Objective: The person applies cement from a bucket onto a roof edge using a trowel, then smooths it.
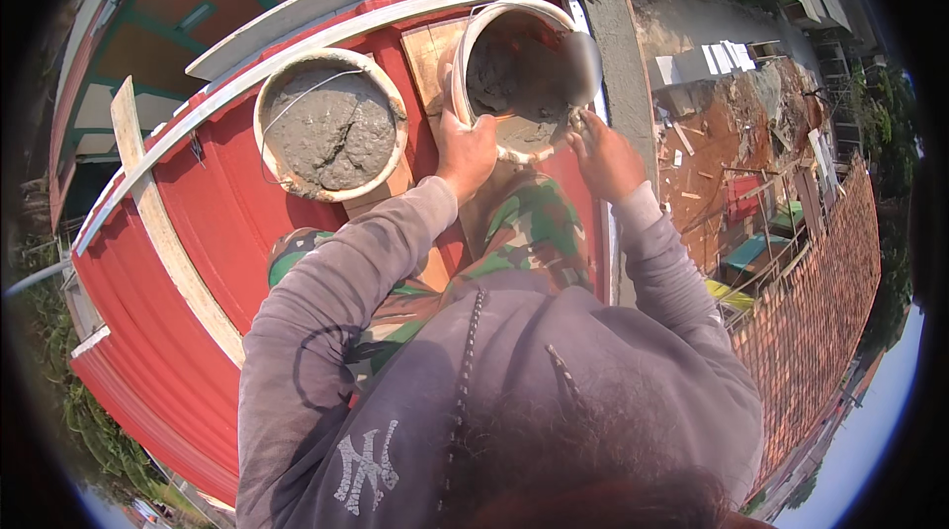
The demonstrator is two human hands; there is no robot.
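My left hand (468,150) grips the near left rim of a pale bucket (463,46), fingers outside and thumb toward the opening. This bucket is tipped toward me and holds grey wet mortar (514,74) against its inside. At its right rim my right hand (607,161) is closed on the mortar-caked handle of what looks like a trowel (576,120). A blurred grey patch hides the tool's far end. To the left stands a second pale bucket (400,148), nearly full of mortar with a crack across its surface. Its thin wire handle lies over the top.
Red corrugated roofing (213,222) spreads under the buckets, with a long wooden plank (178,232) across it at left. Wooden boards (425,59) lie beneath the buckets. A mortar-topped wall (623,64) runs along the right, with a drop to rubble (692,173) beyond.
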